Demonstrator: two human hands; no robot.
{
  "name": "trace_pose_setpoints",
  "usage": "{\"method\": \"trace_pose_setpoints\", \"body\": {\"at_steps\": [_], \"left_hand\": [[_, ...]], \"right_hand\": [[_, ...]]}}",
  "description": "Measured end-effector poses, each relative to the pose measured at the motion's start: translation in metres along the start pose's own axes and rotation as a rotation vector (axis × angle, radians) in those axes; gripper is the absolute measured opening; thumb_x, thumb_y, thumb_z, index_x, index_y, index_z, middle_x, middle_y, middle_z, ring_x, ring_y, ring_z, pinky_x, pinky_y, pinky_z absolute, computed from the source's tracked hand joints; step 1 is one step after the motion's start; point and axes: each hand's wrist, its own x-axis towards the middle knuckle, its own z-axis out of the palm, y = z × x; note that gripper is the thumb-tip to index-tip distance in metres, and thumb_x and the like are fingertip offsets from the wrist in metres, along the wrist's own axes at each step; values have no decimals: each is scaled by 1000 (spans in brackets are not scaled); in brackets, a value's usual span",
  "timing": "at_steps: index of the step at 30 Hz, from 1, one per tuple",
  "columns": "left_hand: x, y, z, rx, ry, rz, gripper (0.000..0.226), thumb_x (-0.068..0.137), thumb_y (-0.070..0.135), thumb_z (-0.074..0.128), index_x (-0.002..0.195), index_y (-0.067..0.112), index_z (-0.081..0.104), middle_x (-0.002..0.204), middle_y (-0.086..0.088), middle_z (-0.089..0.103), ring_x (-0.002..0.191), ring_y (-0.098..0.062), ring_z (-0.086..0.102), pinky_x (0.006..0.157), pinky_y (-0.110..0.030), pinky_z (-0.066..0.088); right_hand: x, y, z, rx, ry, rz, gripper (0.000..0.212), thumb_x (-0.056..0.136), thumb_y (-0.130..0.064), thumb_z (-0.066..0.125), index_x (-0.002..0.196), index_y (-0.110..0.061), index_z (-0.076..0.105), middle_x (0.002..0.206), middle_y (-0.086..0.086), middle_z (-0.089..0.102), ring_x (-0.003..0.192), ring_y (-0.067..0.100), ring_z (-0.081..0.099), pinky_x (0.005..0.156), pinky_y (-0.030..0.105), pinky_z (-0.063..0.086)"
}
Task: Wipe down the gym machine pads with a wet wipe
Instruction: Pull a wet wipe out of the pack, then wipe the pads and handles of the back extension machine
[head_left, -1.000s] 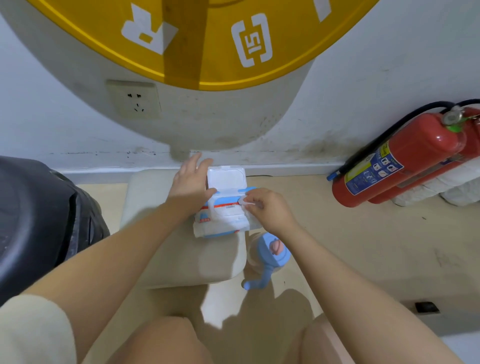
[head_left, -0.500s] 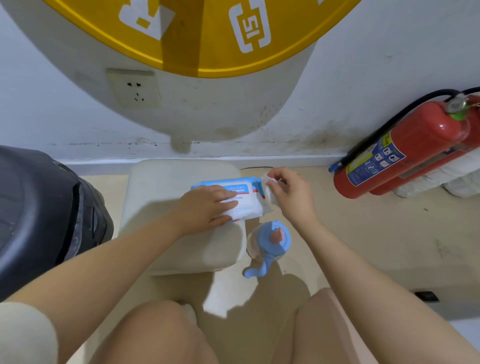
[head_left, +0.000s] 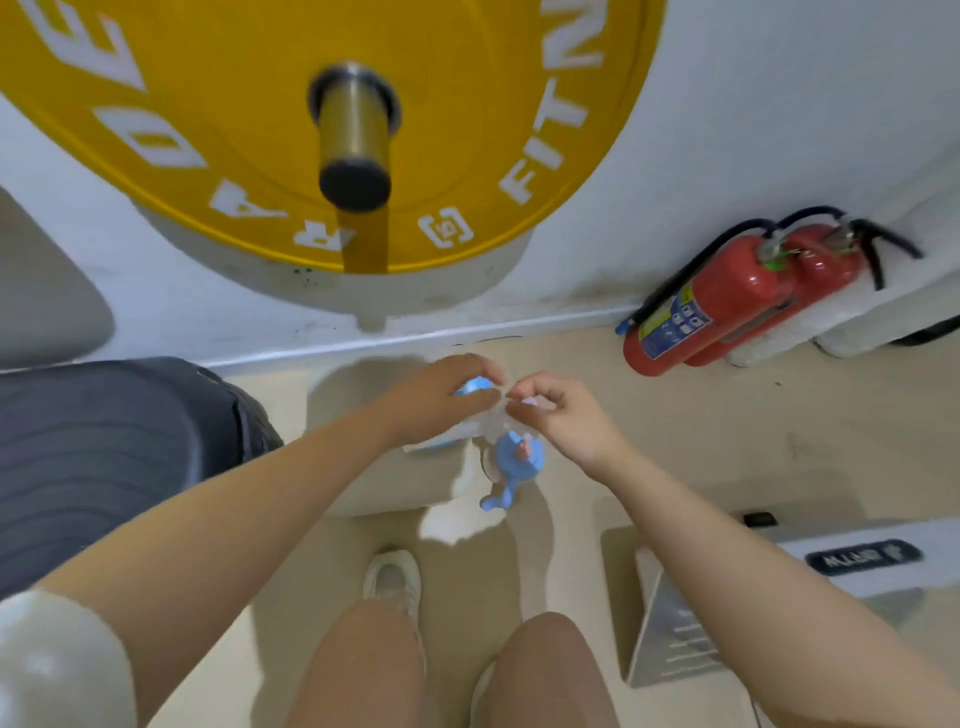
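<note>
Beige floor (head_left: 675, 441), both hands' fingers (head_left: 524, 387) pinched on 1 wet wipe (head_left: 491, 423) above its pack (head_left: 441, 441).

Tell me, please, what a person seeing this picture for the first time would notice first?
The big yellow weight plate on its bar fills the top, against the white wall. Two red fire extinguishers lie on the floor at the right. In the middle, the left hand and right hand meet over a wipe pack, pinching a thin wet wipe above a blue bottle.

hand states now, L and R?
Left hand: pinches one end of the wet wipe, over the wipes pack.
Right hand: pinches the other end.
</note>
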Motion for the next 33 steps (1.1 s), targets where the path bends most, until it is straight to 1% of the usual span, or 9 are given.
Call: {"method": "trace_pose_setpoints", "body": {"at_steps": [3, 7, 10, 14, 18, 21, 23, 27, 33], "left_hand": [[-53, 66, -18, 36, -27, 51, 11, 83, 28, 67, 90, 25, 58, 86, 16, 59, 82, -2, 54, 71, -12, 39], [-124, 150, -33, -262, -96, 22, 26, 74, 16, 76, 91, 14, 56, 84, 0, 63, 76, -10, 58, 74, -28, 48], [-166, 206, -34, -243, -103, 7, 46, 56, 38, 80, 91, 19, 57, 84, -2, 64, 75, -12, 59, 72, -28, 49], [-203, 246, -33, -90, -26, 107, 27, 74, 11, 71, 81, 29, 51, 55, 17, 55, 50, 2, 47, 57, -19, 39], [-233, 263, -37, -36, -27, 159, 14, 84, 8, 59, 92, 19, 56, 60, 8, 50, 56, -8, 45, 54, -20, 34], [-254, 266, -37, -33, -137, 175, 9, 85, 6, 60, 82, 14, 58, 64, 0, 52, 59, -15, 45, 55, -24, 37], [-267, 262, -34, -13, -247, 188, 10, 86, 6, 61, 79, 14, 58, 66, -2, 52, 60, -15, 45, 53, -20, 36], [-296, 247, -17, 78, -523, 238, 9, 86, 9, 62, 81, 16, 58, 59, 6, 47, 53, -8, 41, 51, -19, 32], [-356, 248, 45, 292, -861, 374, 12, 84, 8, 65, 79, 18, 62, 46, 14, 44, 46, -1, 39, 45, -16, 31]], "right_hand": [[-54, -61, -35, 195, -33, 49, 23, 88, -2, 58, 73, -20, 60, 73, 1, 57, 61, 6, 51, 56, 22, 41], [-133, -134, -73, 241, -69, 52, 22, 90, 0, 53, 79, -17, 62, 64, -7, 61, 55, -1, 53, 55, 11, 42], [-183, -180, -89, 234, -96, 59, 19, 91, 2, 51, 84, -13, 60, 69, -3, 60, 54, -6, 54, 56, 8, 42], [-237, -213, -98, 258, -44, 83, 21, 91, 0, 51, 81, -16, 59, 68, -1, 57, 54, 1, 53, 51, 13, 42], [-288, -218, -91, 294, 113, 154, 17, 92, -6, 52, 80, -16, 58, 72, 2, 57, 51, 0, 52, 50, 14, 40], [-334, -218, -71, 556, 226, 165, 20, 96, -15, 47, 80, -12, 58, 73, -1, 58, 59, 4, 54, 58, 16, 42], [-367, -217, -51, 544, 299, 142, 8, 92, -12, 54, 86, -11, 60, 76, -3, 59, 68, 8, 54, 65, 16, 43], [-429, -204, 1, 395, 536, 198, 16, 82, 3, 63, 78, -12, 60, 71, 0, 57, 64, 7, 51, 58, 11, 41], [-553, -181, 67, 614, 859, 298, 22, 82, 3, 63, 70, -15, 60, 61, -4, 54, 53, 2, 47, 53, 14, 34]]}}
